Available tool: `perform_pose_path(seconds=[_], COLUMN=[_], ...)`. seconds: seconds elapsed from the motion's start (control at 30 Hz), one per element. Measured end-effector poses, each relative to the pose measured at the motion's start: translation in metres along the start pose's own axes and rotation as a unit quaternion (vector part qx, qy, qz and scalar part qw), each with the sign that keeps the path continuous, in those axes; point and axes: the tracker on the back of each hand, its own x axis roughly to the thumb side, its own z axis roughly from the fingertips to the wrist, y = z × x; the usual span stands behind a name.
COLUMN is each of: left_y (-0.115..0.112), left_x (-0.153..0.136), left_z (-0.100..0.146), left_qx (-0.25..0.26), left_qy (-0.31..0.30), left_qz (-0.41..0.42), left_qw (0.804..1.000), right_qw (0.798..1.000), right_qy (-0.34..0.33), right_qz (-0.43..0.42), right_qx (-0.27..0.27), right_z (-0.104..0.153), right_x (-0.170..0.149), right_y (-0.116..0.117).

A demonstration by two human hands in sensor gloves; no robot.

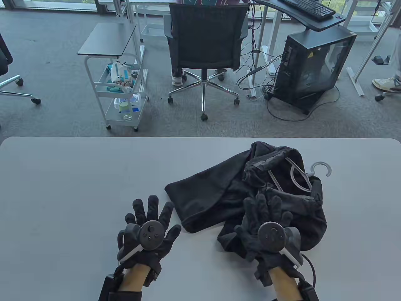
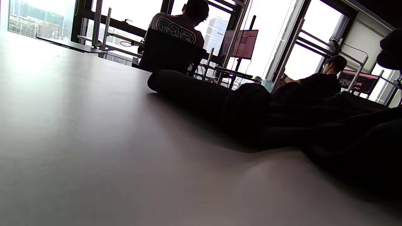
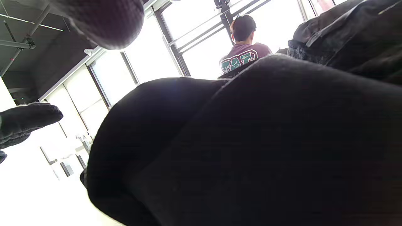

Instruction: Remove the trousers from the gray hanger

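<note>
Black trousers (image 1: 219,191) lie crumpled on the right half of the table (image 1: 78,188). A gray hanger (image 1: 300,175) sits in the bunched cloth at the back right, its hook (image 1: 322,167) sticking out to the right. My right hand (image 1: 266,210) lies flat with spread fingers on the trousers' near part. My left hand (image 1: 150,213) rests flat on the bare table, fingers spread, just left of the trousers and apart from them. The trousers fill the right wrist view (image 3: 251,141) and show dark in the left wrist view (image 2: 251,110).
Beyond the table's far edge stand an office chair (image 1: 205,40), a white cart (image 1: 120,87) and a computer case (image 1: 310,69) on the floor. The table's left half is bare gray surface.
</note>
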Motion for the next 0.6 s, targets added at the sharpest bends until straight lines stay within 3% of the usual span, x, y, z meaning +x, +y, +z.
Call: perform_pose_path(seconds=[0.43,0.5,0.6], left_y=[0.008,0.01,0.012], left_x=[-0.002,-0.001,-0.001], left_z=[0.004,0.005,0.006], left_qx=[0.017,0.021,0.024], left_qy=[0.004,0.002,0.001], left_qz=[0.024,0.029,0.036], left_qw=[1.0,0.999,0.999], right_qw=[1.0,1.0,0.997], right_qy=[0.004,0.0,0.002], right_qz=[-0.01,-0.021,-0.044], right_qx=[-0.004,-0.008,-0.057], right_z=[0.004,0.006,0.005], right_x=[0.001,0.004,0.006], right_y=[-0.003,-0.011,-0.033])
